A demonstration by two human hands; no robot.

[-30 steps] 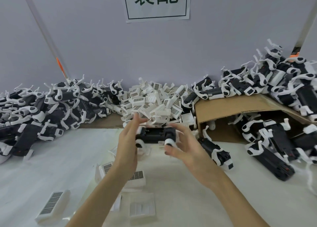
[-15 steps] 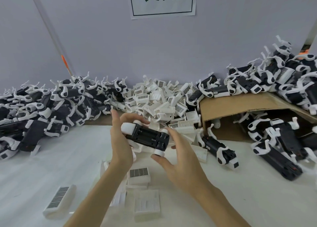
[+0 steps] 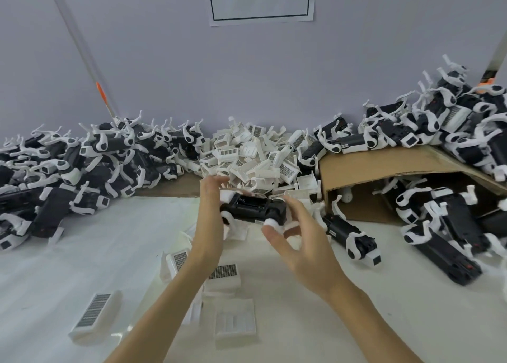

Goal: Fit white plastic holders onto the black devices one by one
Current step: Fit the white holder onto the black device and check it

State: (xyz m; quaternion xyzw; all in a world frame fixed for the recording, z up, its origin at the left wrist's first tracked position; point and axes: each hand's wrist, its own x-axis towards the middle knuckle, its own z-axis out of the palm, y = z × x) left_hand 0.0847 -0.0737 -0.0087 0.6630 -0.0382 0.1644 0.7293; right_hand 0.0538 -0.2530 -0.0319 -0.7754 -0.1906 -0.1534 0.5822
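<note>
Black device (image 3: 253, 207) lies w/ long axis left-right, spanning both hands above the table. Left hand (image 3: 210, 214) grips its left end; right hand (image 3: 297, 235), fingers spread, cradles the right end. Loose holder (image 3: 223, 276) sits just below-left, nearer left hand.

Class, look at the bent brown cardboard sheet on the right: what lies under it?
Under the bent brown cardboard sheet lie black devices with white plastic fittings. How far back they go is covered by the sheet.
</note>
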